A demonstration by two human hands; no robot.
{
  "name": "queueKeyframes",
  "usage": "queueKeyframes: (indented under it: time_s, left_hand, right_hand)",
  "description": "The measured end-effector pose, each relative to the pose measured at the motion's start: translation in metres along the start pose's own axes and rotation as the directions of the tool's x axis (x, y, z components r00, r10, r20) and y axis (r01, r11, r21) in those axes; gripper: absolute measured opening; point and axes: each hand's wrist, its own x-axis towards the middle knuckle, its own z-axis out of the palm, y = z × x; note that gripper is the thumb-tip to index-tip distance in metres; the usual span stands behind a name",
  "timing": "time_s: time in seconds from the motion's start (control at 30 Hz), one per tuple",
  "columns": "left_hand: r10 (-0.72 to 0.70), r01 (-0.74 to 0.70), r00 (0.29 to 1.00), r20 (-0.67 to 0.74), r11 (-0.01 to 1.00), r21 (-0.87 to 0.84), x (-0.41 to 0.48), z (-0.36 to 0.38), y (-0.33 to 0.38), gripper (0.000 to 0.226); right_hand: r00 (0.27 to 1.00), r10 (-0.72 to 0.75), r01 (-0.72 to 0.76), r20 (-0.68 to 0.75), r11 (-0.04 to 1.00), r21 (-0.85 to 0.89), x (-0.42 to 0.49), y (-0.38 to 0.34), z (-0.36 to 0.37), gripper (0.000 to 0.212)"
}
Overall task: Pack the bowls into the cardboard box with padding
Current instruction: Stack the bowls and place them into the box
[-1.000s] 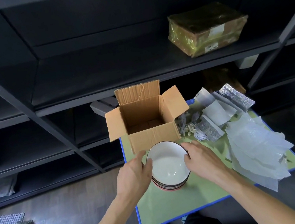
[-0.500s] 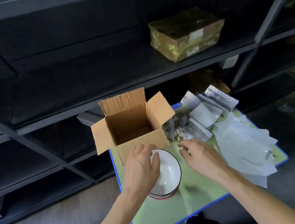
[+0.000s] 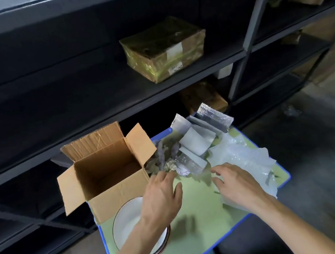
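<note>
Green table [image 3: 202,217]: open cardboard box [image 3: 113,181], bowls [image 3: 129,221], both hands empty.

The cardboard box [image 3: 108,177] stands open on the table [image 3: 202,228], just left of and beyond the left hand [image 3: 163,197]. The bowls [image 3: 127,221] sit stacked before the box, partly under that hand's wrist. Crumpled paper [image 3: 168,162] lies right at its fingertips, beside the box. Foam sheets [image 3: 243,158] spread beneath and to the right of the right hand [image 3: 237,184], with a bubble pouch [image 3: 214,116] farther back. Far beyond both hands, a wrapped parcel [image 3: 164,49] rests on the shelving [image 3: 90,100].
</note>
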Motion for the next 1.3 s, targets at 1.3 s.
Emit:
queueKeyframes:
  time_s: [1.3]
  left_hand:
    - [0.007, 0.021, 0.974, 0.226, 0.992, -0.122, 0.103, 0.103, 0.089, 0.060]
  right_hand:
    - [0.990, 0.139, -0.137, 0.005, 0.971, 0.198, 0.045, 0.145, -0.070, 0.028]
